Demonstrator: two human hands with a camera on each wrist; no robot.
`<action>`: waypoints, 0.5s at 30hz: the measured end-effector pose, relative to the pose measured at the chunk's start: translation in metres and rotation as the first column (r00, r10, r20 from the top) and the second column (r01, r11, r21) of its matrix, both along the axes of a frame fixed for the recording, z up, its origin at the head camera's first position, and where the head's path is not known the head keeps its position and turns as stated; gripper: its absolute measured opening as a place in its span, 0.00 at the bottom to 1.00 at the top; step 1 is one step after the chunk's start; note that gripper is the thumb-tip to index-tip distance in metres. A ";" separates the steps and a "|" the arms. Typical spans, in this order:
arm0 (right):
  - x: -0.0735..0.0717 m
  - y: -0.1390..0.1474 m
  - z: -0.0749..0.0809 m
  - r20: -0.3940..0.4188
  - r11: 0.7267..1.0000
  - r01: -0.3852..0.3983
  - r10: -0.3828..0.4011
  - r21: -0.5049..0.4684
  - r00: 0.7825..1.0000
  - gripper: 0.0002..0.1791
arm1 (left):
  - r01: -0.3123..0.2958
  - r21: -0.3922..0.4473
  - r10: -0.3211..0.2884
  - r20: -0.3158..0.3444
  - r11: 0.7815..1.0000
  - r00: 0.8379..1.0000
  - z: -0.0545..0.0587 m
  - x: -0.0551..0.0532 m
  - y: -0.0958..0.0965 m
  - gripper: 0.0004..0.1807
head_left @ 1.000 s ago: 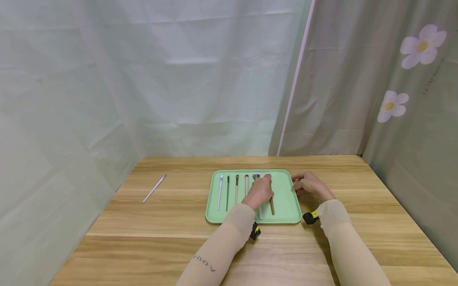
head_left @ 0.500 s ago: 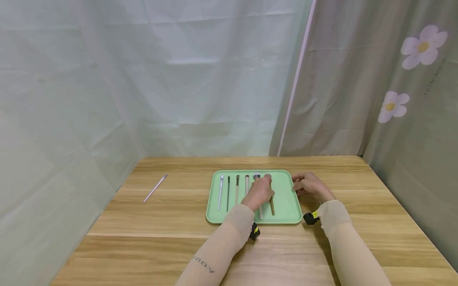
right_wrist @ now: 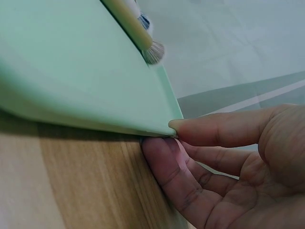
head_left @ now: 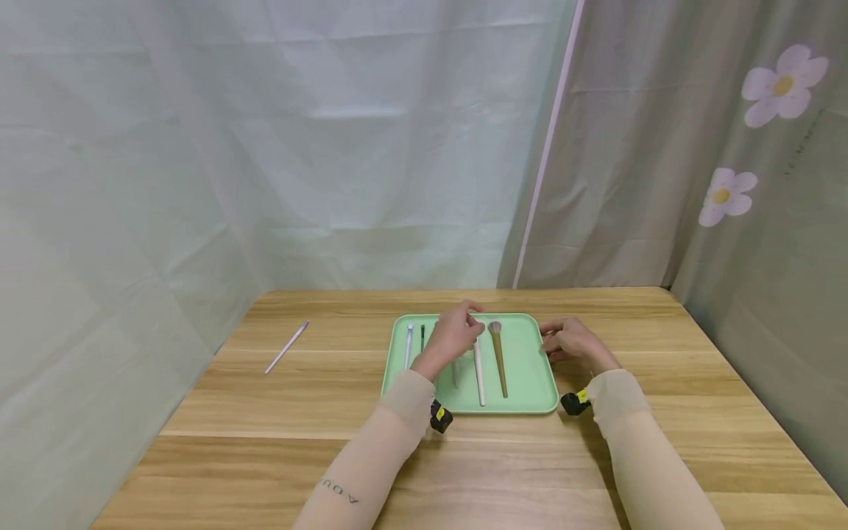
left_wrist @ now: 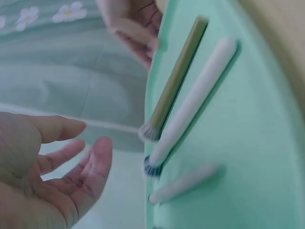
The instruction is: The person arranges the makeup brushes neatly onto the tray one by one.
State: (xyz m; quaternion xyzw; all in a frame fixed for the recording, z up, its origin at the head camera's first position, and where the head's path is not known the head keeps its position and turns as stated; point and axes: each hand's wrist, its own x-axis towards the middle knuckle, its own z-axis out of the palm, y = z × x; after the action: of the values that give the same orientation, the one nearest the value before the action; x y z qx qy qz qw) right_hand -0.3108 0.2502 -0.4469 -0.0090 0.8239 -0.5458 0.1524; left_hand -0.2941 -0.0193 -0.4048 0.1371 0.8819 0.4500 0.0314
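A light green tray [head_left: 530, 368] lies on the table with several makeup brushes side by side in it. My left hand [head_left: 453, 335] is over the tray's middle, hiding parts of some brushes; in the left wrist view its fingers [left_wrist: 102, 157] are loosely bent around nothing. To its right lie a white-handled brush [head_left: 480, 375] and a brown-handled brush [head_left: 500, 361] with a fluffy head. At the tray's right edge, my right hand [head_left: 576, 346] pinches the rim, thumb [right_wrist: 209, 130] above and a finger below. Further left in the tray is a pale blue-white brush [head_left: 408, 346].
A thin pale purple stick [head_left: 287, 347], perhaps another brush, lies slantwise on the wooden table [head_left: 265, 419] left of the tray. Pale curtains [head_left: 397, 147] hang behind the table and along both its sides.
My left hand has moved left and slightly away from me, off the brown-handled brush, whose head now shows. My right hand stays at the tray's edge.
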 end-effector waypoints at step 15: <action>0.000 0.002 -0.001 0.003 1.000 0.010 -0.010 0.004 1.000 0.34 | -0.081 0.023 0.083 -0.121 0.996 0.989 0.011 -0.011 -0.058 0.18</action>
State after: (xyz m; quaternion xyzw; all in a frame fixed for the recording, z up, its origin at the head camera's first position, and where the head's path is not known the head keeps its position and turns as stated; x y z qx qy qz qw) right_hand -0.3106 0.2521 -0.4476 -0.0039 0.8247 -0.5451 0.1510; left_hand -0.3049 -0.0776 -0.3940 0.1282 0.8830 0.4496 -0.0421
